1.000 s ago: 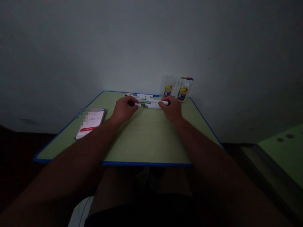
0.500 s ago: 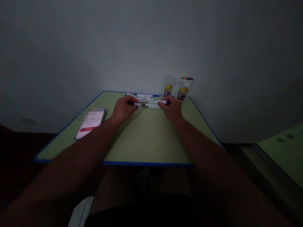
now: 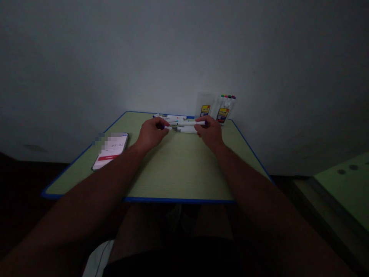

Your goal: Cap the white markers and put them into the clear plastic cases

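Observation:
My left hand [image 3: 152, 132], above the far half of the table, pinches a short white marker cap [image 3: 168, 128] with a purple end. In my right hand [image 3: 210, 132], a white marker [image 3: 188, 123] with a purple end is held sideways between thumb and fingers, pointing left. Just below it lies another white marker [image 3: 188, 130], its right end beside my right fingertips. A dark grey tip shows in the gap between the cap and these markers; I cannot tell which marker it belongs to.
Several white markers [image 3: 174, 117] lie along the table's back edge. A clear case [image 3: 205, 109] stands behind my right hand, beside a second clear case [image 3: 223, 113] filled with colour-capped markers. A phone [image 3: 111, 151] lies at the left of the blue-edged table [image 3: 178, 173].
The marker in my right hand has shifted very slightly up and right with the fingers. My left hand stays nearly in place with the cap.

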`<state>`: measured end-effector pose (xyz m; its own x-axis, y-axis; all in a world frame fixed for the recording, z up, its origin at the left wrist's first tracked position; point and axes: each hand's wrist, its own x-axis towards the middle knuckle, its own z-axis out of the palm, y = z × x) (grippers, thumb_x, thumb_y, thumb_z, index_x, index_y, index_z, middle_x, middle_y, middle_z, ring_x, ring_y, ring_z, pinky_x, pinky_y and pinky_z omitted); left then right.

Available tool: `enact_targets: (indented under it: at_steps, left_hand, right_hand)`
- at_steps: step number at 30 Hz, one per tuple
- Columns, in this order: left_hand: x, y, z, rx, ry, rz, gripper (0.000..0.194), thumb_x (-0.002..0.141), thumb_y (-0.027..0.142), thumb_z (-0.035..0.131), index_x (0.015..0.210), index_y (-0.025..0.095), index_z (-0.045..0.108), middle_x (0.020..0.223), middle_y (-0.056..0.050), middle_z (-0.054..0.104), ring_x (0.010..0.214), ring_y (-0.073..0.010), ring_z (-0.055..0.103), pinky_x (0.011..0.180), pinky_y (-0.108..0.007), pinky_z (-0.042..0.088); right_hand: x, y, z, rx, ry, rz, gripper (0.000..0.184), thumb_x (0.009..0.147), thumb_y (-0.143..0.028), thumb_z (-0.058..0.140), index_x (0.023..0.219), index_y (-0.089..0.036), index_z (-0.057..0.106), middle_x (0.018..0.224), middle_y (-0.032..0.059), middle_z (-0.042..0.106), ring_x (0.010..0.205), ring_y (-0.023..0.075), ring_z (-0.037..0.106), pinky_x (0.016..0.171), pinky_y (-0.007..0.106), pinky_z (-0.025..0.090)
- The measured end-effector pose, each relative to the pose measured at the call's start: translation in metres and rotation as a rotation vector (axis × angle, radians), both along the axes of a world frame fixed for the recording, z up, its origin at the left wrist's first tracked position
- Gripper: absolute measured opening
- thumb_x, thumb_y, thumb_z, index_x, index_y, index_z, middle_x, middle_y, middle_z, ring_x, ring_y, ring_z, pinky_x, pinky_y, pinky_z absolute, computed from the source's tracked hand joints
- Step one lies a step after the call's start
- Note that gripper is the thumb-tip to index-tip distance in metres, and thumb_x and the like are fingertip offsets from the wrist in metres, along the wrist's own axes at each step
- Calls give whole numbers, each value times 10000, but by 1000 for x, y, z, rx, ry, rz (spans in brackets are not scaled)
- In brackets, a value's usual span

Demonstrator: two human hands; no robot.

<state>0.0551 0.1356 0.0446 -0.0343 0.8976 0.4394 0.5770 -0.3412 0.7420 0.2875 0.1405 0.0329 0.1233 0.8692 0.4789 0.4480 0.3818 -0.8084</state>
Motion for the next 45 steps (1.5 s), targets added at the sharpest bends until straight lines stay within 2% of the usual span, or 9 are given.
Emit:
enact_targets:
  at_steps: [5, 11, 17, 32, 45]
  left_hand:
    - [0, 0, 0, 2, 17, -10, 161, 675, 187, 712, 835, 202, 718, 742, -15, 661, 684, -157, 552, 687, -328, 447]
    - [0, -1, 2, -13, 12, -9, 167, 676, 167, 712, 839, 200, 720, 745, -14, 663, 682, -156, 550, 694, -328, 454]
    - [-1, 2, -1, 3, 26, -4, 156, 690, 170, 721, 841, 204, 730, 755, -13, 667, 680, -154, 560, 697, -332, 453]
    - [3, -3, 4, -4, 17, -14, 161, 688, 160, 716, 848, 174, 732, 755, -19, 665, 682, -146, 550, 688, -317, 445]
    - [2, 0, 0, 8, -13, -15, 167, 680, 144, 718, 844, 174, 736, 738, -8, 665, 673, -142, 549, 679, -306, 442]
  right_hand:
    - [1, 5, -4, 23, 33, 38, 197, 842, -407, 653, 886, -218, 685, 639, -41, 601, 566, 129, 596, 594, 267, 484]
    - [1, 4, -1, 48, -21, -58, 180, 769, -333, 711, 883, -202, 667, 767, -2, 664, 691, 152, 620, 638, 278, 485]
    - [-2, -3, 5, 92, -105, -89, 124, 738, -274, 714, 820, -204, 653, 728, -11, 650, 664, 147, 584, 688, 300, 482]
    - [0, -4, 3, 107, -98, -69, 138, 727, -269, 719, 834, -200, 667, 760, -4, 665, 690, 158, 581, 710, 313, 467]
    - [0, 0, 1, 160, -100, -65, 124, 707, -260, 722, 792, -201, 654, 742, -14, 653, 659, 149, 564, 700, 315, 471]
